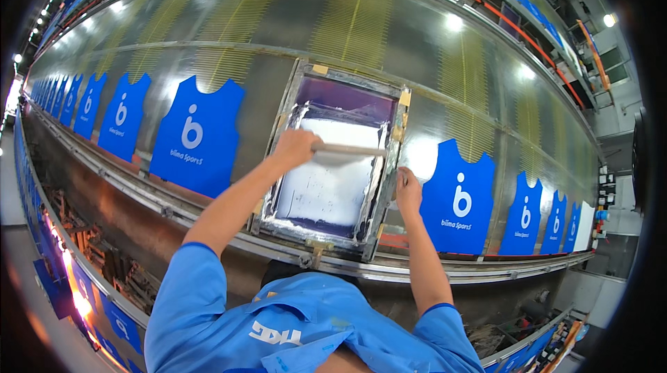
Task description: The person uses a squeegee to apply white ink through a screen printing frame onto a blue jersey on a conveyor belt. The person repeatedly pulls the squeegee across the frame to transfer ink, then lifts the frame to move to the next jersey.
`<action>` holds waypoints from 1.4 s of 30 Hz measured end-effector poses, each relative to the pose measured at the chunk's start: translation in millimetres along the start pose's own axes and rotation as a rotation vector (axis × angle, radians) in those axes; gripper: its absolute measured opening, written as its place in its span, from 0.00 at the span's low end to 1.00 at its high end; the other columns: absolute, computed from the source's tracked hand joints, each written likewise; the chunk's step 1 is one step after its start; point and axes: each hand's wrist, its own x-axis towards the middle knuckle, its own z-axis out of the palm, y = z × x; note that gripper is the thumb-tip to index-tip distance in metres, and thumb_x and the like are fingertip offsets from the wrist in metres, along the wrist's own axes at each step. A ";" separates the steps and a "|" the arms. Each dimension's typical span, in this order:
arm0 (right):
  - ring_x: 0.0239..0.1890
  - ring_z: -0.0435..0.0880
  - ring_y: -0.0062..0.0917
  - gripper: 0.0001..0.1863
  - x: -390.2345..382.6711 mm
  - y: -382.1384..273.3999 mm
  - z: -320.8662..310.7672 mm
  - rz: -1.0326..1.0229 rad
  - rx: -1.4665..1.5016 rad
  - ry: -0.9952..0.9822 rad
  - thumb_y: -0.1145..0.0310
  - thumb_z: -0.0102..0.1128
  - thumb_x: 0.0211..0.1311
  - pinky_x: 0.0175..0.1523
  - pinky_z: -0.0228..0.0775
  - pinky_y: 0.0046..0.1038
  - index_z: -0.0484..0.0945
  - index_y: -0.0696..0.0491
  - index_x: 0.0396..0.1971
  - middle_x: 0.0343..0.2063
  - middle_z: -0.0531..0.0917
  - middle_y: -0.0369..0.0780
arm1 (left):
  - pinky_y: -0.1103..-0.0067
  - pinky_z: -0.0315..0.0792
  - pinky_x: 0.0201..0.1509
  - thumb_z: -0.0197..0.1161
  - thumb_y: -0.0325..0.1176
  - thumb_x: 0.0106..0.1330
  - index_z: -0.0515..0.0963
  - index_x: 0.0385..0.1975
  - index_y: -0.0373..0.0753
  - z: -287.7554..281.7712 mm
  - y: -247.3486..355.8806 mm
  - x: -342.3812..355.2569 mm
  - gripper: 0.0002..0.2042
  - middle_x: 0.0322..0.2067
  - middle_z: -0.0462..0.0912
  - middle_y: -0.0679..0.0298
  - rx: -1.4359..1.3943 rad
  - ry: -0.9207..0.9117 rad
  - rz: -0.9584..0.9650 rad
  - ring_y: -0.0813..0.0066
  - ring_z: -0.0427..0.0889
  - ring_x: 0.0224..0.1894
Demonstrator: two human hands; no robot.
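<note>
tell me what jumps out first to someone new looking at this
The long row of bright blue vest-shaped fabric pieces on the shiny curved printing table, running left and right. At the centre a metal-framed printing screen smeared with white ink, where the left hand grips a long wooden squeegee handle and the right hand steadies the frame's right edge.

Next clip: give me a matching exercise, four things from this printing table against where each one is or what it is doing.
Things:
1. left hand
2. right hand
3. printing frame
4. blue vest pieces

Places or states:
A. laid in a row along the long table
B. resting on the frame's right edge
C. gripping the squeegee over white ink
D. lying on the table straight in front of the person

Pairs: 1-C, 2-B, 3-D, 4-A
</note>
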 end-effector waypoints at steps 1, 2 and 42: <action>0.40 0.78 0.36 0.16 9.5 -3.3 -14.9 -0.192 -0.242 0.023 0.59 0.64 0.64 0.44 0.69 0.41 0.82 0.47 0.50 0.38 0.81 0.42 | 0.63 0.78 0.43 0.67 0.35 0.54 0.87 0.39 0.55 -3.0 -12.5 26.9 0.12 0.34 0.87 0.65 0.007 -0.045 -0.019 0.60 0.85 0.40; 0.47 0.79 0.37 0.18 17.1 -10.7 -27.8 -0.376 -0.484 0.040 0.60 0.67 0.62 0.47 0.70 0.42 0.82 0.45 0.51 0.45 0.81 0.42 | 0.64 0.79 0.45 0.68 0.38 0.55 0.87 0.40 0.54 -9.1 -21.3 51.9 0.12 0.36 0.88 0.64 0.036 -0.065 -0.061 0.59 0.86 0.41; 0.40 0.86 0.34 0.15 96.6 -116.2 -12.0 -0.288 -0.423 -0.479 0.52 0.73 0.51 0.52 0.67 0.42 0.87 0.45 0.34 0.31 0.88 0.38 | 0.63 0.78 0.49 0.76 0.43 0.51 0.85 0.45 0.50 -34.2 -27.0 71.9 0.20 0.39 0.88 0.58 -0.017 -0.355 -0.060 0.57 0.86 0.45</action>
